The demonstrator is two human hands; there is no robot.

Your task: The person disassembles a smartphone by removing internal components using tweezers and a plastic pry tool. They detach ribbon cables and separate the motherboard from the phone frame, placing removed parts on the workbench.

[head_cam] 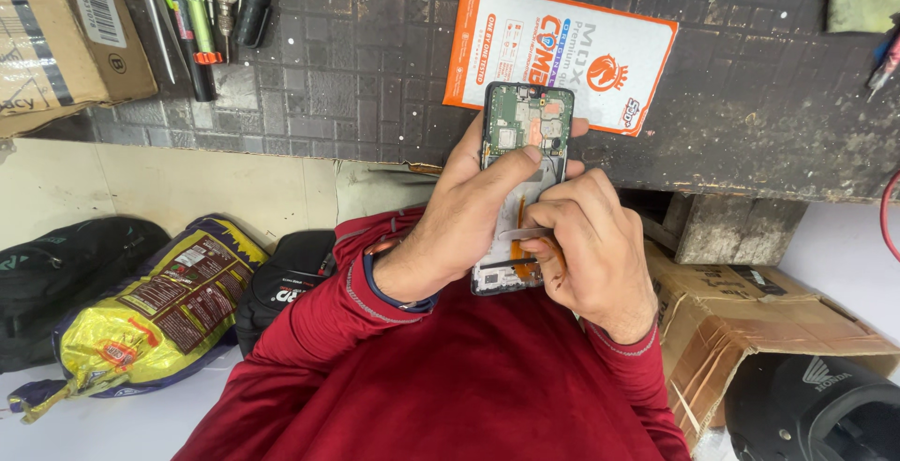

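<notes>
This is a small phone-repair workshop. Between the person's left hand (459, 222) and right hand (591, 250) sits an opened smartphone with its green circuit board bare (525, 133). Just beyond the hands lies a dark, scuffed, grid-patterned rubber work mat (356, 76) with an orange-and-white flat spare-part packet (600, 48) on it. Far to the left of the hands, a row of screwdrivers and pens (211, 11) lies beside a brown cardboard carton (56, 39). Right of the hands, below the bench, sit more worn cardboard boxes (750, 330).
</notes>
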